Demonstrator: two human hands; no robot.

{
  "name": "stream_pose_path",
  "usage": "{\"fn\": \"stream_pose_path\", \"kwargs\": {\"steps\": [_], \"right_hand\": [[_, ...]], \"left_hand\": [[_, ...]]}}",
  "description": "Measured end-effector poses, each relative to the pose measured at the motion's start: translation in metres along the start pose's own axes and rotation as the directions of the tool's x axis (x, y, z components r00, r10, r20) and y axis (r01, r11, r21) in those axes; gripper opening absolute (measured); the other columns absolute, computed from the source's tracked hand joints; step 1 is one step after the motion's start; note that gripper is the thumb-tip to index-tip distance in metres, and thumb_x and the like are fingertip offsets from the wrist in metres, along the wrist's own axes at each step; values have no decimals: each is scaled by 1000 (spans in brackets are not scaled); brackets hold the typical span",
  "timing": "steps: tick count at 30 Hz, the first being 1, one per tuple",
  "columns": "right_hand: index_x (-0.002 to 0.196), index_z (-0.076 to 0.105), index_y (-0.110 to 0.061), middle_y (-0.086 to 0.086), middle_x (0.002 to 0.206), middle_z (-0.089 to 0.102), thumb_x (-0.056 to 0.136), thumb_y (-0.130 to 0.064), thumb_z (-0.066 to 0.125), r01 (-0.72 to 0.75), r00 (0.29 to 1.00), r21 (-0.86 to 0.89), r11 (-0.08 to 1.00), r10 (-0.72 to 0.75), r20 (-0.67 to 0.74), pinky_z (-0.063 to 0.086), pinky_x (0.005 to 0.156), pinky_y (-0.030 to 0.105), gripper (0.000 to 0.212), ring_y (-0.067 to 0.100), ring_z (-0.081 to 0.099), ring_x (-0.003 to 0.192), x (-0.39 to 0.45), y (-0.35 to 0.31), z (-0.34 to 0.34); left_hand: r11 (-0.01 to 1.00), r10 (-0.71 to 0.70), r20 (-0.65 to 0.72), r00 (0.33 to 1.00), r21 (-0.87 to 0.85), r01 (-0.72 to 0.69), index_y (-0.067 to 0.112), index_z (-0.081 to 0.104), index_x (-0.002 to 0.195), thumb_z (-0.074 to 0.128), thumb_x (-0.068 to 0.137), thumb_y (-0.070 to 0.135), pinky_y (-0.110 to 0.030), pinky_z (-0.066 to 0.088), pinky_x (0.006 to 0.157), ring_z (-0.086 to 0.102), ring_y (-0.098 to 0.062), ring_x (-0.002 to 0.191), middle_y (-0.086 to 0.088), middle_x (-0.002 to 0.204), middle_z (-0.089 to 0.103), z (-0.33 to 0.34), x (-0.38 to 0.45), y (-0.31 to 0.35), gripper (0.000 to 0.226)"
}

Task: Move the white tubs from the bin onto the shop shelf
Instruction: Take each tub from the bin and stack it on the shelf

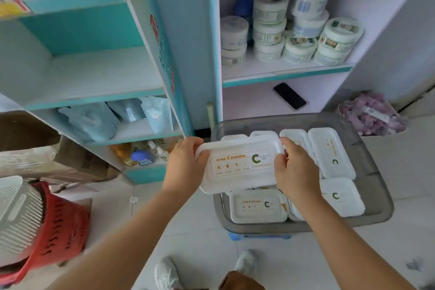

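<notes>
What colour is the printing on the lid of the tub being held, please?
Orange print with a green C logo on the white tub, seen clearest in the head view.

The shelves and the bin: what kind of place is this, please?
Most likely a small shop or its stock area. Teal-edged shelves hold stacked round labelled tubs and pouches, and both hands, left hand and right hand, lift a white tub from a grey bin of identical ones.

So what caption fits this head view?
Both hands lift a white tub over the grey bin by the shop shelf.
</notes>
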State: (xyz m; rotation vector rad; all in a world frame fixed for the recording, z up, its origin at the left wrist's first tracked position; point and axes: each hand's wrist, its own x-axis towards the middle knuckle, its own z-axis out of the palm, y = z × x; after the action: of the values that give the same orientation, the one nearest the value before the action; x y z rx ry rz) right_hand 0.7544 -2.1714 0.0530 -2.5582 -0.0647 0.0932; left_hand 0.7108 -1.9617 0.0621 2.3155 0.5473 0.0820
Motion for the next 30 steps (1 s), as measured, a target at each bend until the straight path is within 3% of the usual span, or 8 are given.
{"fn": "stream_pose_path", "kwargs": {"steps": [2, 5, 10, 14, 20, 24, 27, 30], "right_hand": [[132, 49, -16, 7, 109, 61, 95, -14, 43, 28, 998, 4, 1000, -27, -56, 43, 78, 33, 37, 24, 57, 93, 4, -28, -2], [126, 53, -16, 7, 107, 63, 94, -13, 43, 57, 993, 22, 998, -54, -105, 42, 72, 31, 33, 25, 57, 91, 9, -73, 1], [118, 58, -16, 8, 101, 65, 93, -12, 44, 119, 979, 119, 986, -97, -181, 50, 72, 36, 29, 27, 59, 86, 4, -159, 5], [115, 62, -18, 5, 101, 67, 93, -15, 49, 201, 951, 196, 960, -143, -275, 48, 76, 37, 26, 27, 59, 89, -3, -230, 0], [111, 66, -16, -5, 88, 62, 91, -17, 55, 375, 866, 275, 885, -230, -444, 39, 71, 27, 22, 16, 53, 81, -9, -323, -20], [110, 67, -17, -1, 94, 69, 91, -18, 55, 451, 824, 291, 844, -269, -499, 49, 76, 33, 23, 20, 60, 84, -1, -375, -33], [113, 66, -16, 3, 99, 71, 92, -20, 54, 489, 792, 261, 833, -297, -533, 52, 77, 36, 24, 24, 63, 88, 13, -403, -37], [111, 67, -12, 7, 98, 71, 92, -17, 54, 515, 768, 256, 818, -309, -560, 51, 73, 37, 23, 25, 61, 84, 29, -424, -39]], "left_hand": [[997, -19, -52, 998, -70, 16, 17, 57, 112, 63, 86, 20, -28, 48, 81, 59, -17, 93, 0, 105, 63, -26, 4, -5, 27], [993, -31, -91, 995, -112, 21, 18, 55, 117, 65, 86, 22, -22, 45, 69, 59, -12, 83, 5, 99, 62, -68, 8, -15, 33], [988, 15, -172, 985, -148, -41, 23, 55, 122, 61, 89, 19, -27, 55, 63, 61, -6, 75, 4, 95, 62, -144, 11, -35, 34], [987, 103, -318, 943, -86, -136, 24, 61, 114, 59, 89, 21, -29, 52, 72, 58, -9, 76, 4, 93, 63, -213, 20, -52, 25], [966, 181, -456, 871, -81, -244, 23, 62, 119, 57, 91, 20, -22, 48, 67, 59, -13, 82, 4, 95, 65, -308, 39, -50, 29], [951, 207, -540, 816, -84, -298, 19, 65, 114, 56, 91, 17, -23, 45, 64, 61, -16, 80, 3, 91, 66, -359, 52, -40, 25], [943, 226, -577, 785, -73, -325, 20, 63, 119, 55, 92, 16, -14, 39, 55, 55, -8, 71, 6, 89, 62, -387, 66, -31, 29], [941, 220, -607, 764, -75, -330, 19, 66, 112, 55, 91, 16, -19, 39, 54, 54, -10, 69, 6, 82, 61, -406, 87, -25, 25]]}}
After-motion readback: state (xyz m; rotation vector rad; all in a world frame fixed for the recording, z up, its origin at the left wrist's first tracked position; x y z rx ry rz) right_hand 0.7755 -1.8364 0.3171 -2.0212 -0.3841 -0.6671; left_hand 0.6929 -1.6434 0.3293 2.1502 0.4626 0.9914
